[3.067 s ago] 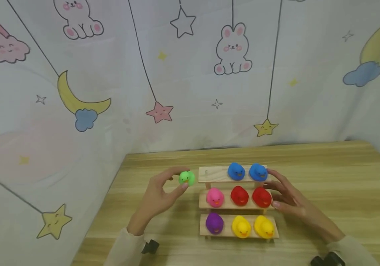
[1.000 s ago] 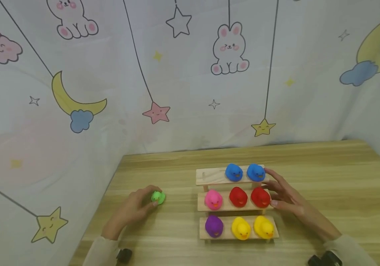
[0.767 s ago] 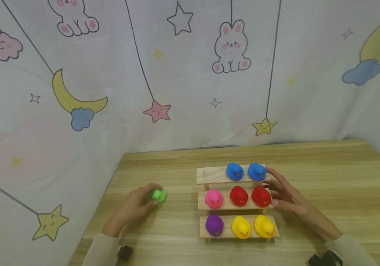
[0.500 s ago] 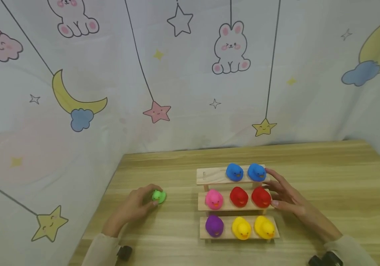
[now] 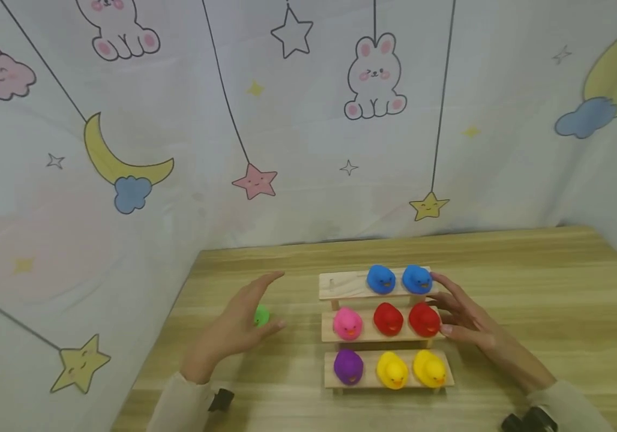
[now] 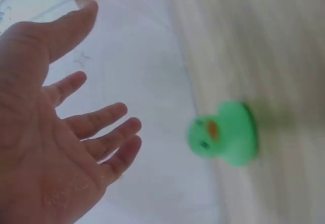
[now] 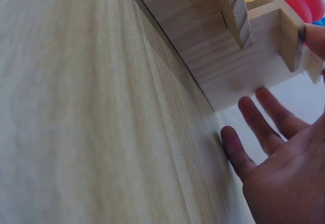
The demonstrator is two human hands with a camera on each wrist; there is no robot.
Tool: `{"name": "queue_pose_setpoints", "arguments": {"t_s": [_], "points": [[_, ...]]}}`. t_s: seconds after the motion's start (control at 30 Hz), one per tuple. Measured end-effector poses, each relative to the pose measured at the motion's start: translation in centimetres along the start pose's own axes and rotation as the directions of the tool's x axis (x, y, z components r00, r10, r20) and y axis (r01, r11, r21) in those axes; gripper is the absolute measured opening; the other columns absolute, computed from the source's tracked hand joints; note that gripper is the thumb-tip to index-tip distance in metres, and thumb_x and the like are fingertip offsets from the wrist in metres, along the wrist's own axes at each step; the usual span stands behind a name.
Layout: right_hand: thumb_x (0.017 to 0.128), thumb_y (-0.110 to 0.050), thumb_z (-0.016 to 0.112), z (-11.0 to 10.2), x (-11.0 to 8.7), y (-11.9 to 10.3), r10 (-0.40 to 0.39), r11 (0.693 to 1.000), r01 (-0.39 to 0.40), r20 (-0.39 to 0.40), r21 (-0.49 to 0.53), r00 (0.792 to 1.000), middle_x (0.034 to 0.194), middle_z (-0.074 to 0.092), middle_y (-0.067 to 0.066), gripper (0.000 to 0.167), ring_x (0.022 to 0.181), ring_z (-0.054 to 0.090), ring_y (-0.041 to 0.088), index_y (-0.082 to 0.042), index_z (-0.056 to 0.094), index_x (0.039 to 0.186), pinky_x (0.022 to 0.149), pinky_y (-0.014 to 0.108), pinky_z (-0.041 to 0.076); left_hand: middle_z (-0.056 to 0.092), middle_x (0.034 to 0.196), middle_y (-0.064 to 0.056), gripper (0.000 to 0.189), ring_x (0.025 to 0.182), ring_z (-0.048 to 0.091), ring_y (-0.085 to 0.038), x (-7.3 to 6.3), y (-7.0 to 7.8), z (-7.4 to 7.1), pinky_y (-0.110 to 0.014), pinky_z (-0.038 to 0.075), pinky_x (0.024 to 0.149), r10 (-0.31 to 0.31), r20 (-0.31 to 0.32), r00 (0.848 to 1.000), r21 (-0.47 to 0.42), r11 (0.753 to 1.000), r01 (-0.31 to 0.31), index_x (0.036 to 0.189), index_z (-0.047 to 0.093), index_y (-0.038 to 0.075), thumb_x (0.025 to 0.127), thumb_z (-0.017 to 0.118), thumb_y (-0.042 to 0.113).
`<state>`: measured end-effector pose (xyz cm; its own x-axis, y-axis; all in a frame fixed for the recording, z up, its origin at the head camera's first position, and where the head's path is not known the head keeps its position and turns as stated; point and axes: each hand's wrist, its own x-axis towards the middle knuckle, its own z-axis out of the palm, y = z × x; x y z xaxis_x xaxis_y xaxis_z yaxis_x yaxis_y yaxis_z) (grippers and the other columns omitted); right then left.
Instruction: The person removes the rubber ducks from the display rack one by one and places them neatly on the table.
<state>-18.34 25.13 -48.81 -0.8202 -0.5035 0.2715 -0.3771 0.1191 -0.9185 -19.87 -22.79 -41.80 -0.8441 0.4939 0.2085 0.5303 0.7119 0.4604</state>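
A green rubber duck [image 6: 236,132] stands on the tabletop left of the rack, partly hidden behind the left hand in the head view. My left hand [image 5: 233,327] is over and beside it, thumb and fingers spread, holding nothing. A three-tier wooden rack [image 5: 343,285] bears two blue ducks [image 5: 381,279] on top, a pink duck [image 5: 348,324] and two red ducks [image 5: 388,319] in the middle, and a purple duck [image 5: 349,366] with two yellow ducks [image 5: 392,370] below. At the rack's right end rests my right hand [image 5: 473,327], its fingers extended along the side and thumb at the middle tier.
The rack stands on a wood-grain table [image 5: 535,282]. Behind and to the left hangs a pale cloth [image 5: 308,132] printed with bunnies, stars and moons. The left end of the top tier has a bare slot.
My left hand carried the green duck left and down from beside the rack onto the table, then let go and rose to the right with spread fingers. The right hand stayed at the rack.
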Motion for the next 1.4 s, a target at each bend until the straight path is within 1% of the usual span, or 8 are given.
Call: {"name": "queue_pose_setpoints", "arguments": {"t_s": [0.07, 0.13, 0.33, 0.4, 0.7, 1.0, 1.17, 1.4], "points": [[0.102, 0.001, 0.05, -0.1, 0.0, 0.0, -0.027, 1.0, 0.027, 0.005, 0.009, 1.0, 0.159, 0.053, -0.021, 0.085, 0.138, 0.055, -0.003, -0.016, 0.008, 0.174, 0.105, 0.024, 0.054, 0.044, 0.17, -0.015, 0.089, 0.154, 0.045, -0.044, 1.1, 1.2, -0.2, -0.067, 0.041, 0.123, 0.042, -0.023, 0.999, 0.004, 0.999, -0.042, 0.168, 0.032, 0.014, 0.096, 0.083, 0.028], [0.102, 0.002, 0.05, -0.2, -0.1, 0.0, -0.032, 0.999, 0.032, 0.006, 0.012, 0.999, 0.159, 0.053, -0.02, 0.085, 0.139, 0.056, -0.002, -0.016, 0.008, 0.174, 0.106, 0.023, 0.053, 0.046, 0.169, -0.013, 0.088, 0.155, 0.046, -0.041, 2.0, 2.1, -0.2, -0.064, 0.042, 0.124, 0.061, -0.047, 0.997, 0.002, 0.998, -0.061, 0.168, 0.033, 0.016, 0.097, 0.082, 0.031], [0.103, -0.001, 0.052, -0.1, -0.1, 0.2, -0.001, 1.0, 0.001, 0.014, 0.013, 1.0, 0.159, 0.052, -0.022, 0.085, 0.139, 0.056, -0.002, -0.019, 0.008, 0.174, 0.106, 0.023, 0.053, 0.05, 0.166, -0.009, 0.083, 0.151, 0.052, -0.038, 3.7, 3.6, 0.2, -0.059, 0.045, 0.123, 0.065, -0.08, 0.995, -0.081, 0.994, -0.072, 0.166, 0.038, 0.018, 0.097, 0.082, 0.03], [0.103, -0.002, 0.052, -0.1, -0.1, 0.3, 0.004, 1.0, -0.004, 0.015, 0.016, 1.0, 0.159, 0.052, -0.022, 0.085, 0.139, 0.056, -0.002, -0.019, 0.008, 0.174, 0.106, 0.023, 0.053, 0.051, 0.165, -0.009, 0.082, 0.149, 0.054, -0.038, 4.1, 3.9, 0.4, -0.059, 0.047, 0.122, 0.073, -0.081, 0.994, -0.1, 0.992, -0.081, 0.166, 0.039, 0.016, 0.097, 0.082, 0.03], [0.103, -0.004, 0.054, -0.3, -0.1, 0.1, 0.029, 1.0, -0.029, -0.001, 0.0, 1.0, 0.157, 0.053, -0.024, 0.086, 0.139, 0.055, -0.004, -0.021, 0.009, 0.174, 0.107, 0.021, 0.051, 0.051, 0.166, -0.003, 0.081, 0.148, 0.055, -0.03, 5.1, 5.1, 0.7, -0.055, 0.048, 0.122, 0.08, -0.102, 0.992, -0.127, 0.988, -0.093, 0.165, 0.039, 0.022, 0.097, 0.082, 0.03], [0.103, -0.006, 0.054, -0.5, -0.3, 0.2, 0.051, 0.999, -0.051, 0.002, 0.002, 0.999, 0.157, 0.051, -0.026, 0.086, 0.139, 0.054, -0.005, -0.022, 0.009, 0.174, 0.106, 0.02, 0.051, 0.054, 0.164, -0.003, 0.081, 0.147, 0.056, -0.03, 5.5, 6.0, 0.8, -0.056, 0.05, 0.12, 0.088, -0.116, 0.989, -0.144, 0.984, -0.105, 0.164, 0.041, 0.021, 0.096, 0.083, 0.028], [0.103, -0.006, 0.054, -0.5, -0.4, 0.2, 0.056, 0.998, -0.056, -0.002, 0.003, 0.998, 0.156, 0.051, -0.026, 0.086, 0.138, 0.054, -0.005, -0.023, 0.01, 0.174, 0.107, 0.02, 0.051, 0.053, 0.164, -0.002, 0.081, 0.146, 0.057, -0.029, 6.0, 6.9, 0.8, -0.055, 0.052, 0.118, 0.107, -0.12, 0.987, -0.143, 0.982, -0.124, 0.164, 0.042, 0.02, 0.096, 0.083, 0.031], [0.103, -0.006, 0.055, -0.6, -0.2, 0.0, 0.058, 0.998, -0.058, 0.007, 0.018, 0.998, 0.157, 0.051, -0.023, 0.086, 0.139, 0.055, -0.003, -0.023, 0.009, 0.174, 0.107, 0.021, 0.05, 0.052, 0.165, 0.003, 0.079, 0.146, 0.057, -0.027, 7.0, 8.1, 1.0, -0.054, 0.05, 0.12, 0.139, -0.13, 0.982, -0.163, 0.974, -0.159, 0.164, 0.041, 0.025, 0.096, 0.082, 0.031]]}}
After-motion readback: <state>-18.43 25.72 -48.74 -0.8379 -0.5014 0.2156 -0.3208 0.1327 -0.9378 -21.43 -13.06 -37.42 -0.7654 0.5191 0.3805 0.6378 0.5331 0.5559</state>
